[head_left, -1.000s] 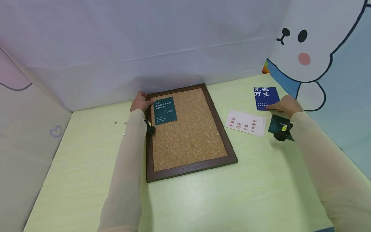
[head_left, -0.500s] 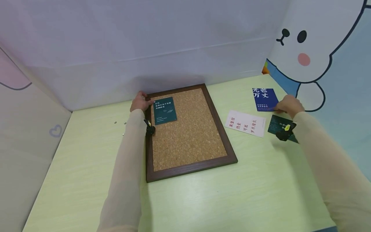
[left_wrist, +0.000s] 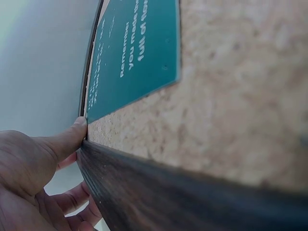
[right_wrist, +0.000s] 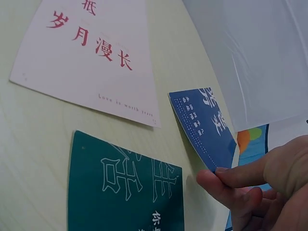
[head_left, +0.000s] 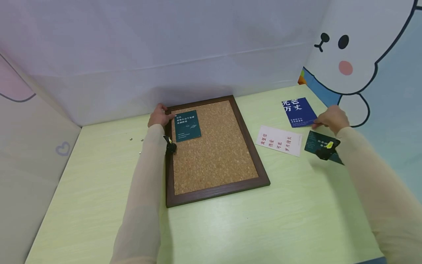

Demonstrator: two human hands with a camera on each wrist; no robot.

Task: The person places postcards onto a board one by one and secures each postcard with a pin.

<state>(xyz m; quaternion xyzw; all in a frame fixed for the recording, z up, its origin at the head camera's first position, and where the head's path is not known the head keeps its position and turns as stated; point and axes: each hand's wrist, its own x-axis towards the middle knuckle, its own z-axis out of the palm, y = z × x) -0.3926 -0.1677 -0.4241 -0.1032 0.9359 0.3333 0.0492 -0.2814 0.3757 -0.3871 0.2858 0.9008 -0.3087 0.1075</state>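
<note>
Pinching the 4 o'clock corner of the blue card between thumb and forefinger, the right hand works at 2 o'clock of the cork board. The card shows white lettering; I cannot tell whether its far edge rests on the table. Just beside it, at its 7 o'clock, lies a pale card with red characters, near the board's 3 o'clock edge. Farther out at 3 o'clock lies a dark green card, partly hidden by the right wrist's gear.

The left hand grips the dark brown frame at the board's 10 o'clock corner, thumb on top and the other fingers bent at the outer side. The thumb tip sits close to the corner of a teal card, which lies on the cork at 10 o'clock.

At 9 o'clock of the board, 3 small shiny bits lie on the table, too small to identify. A pale curtain hangs at 12 o'clock.
</note>
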